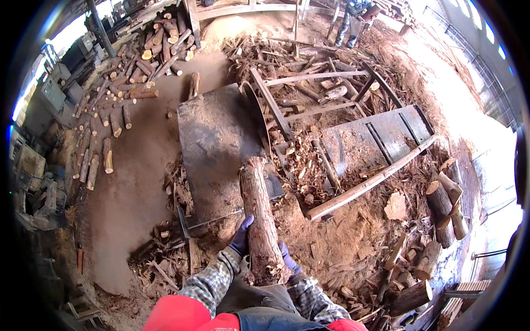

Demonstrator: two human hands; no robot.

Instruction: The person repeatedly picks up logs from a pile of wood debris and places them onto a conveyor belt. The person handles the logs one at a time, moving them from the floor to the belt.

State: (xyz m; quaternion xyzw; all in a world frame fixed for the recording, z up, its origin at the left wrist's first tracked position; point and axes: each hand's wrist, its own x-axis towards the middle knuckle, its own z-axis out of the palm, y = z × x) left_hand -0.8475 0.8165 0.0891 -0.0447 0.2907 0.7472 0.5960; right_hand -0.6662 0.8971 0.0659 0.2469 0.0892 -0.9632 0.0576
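Observation:
A thick, rough-barked log [259, 215] lies lengthwise in front of me, its near end close to my body. My left hand [240, 237], in a purple-blue glove, presses against the log's left side. On the opposite side, near the closer end, my gloved right hand [289, 259] grips it; some of its fingers are hidden by the bark. The log's far end overlaps the right edge of a dark metal table [210, 149]. Beside that table stands a large, thin, curved blade [255, 118], seen nearly edge-on.
Right of the table, a metal chute [353, 143] with a wooden rail [370, 179] carries chips. Cut logs [439, 198] lie at the right, and a log pile [160, 44] at the far left. Bark scraps surround my feet. Another person [353, 22] stands far back.

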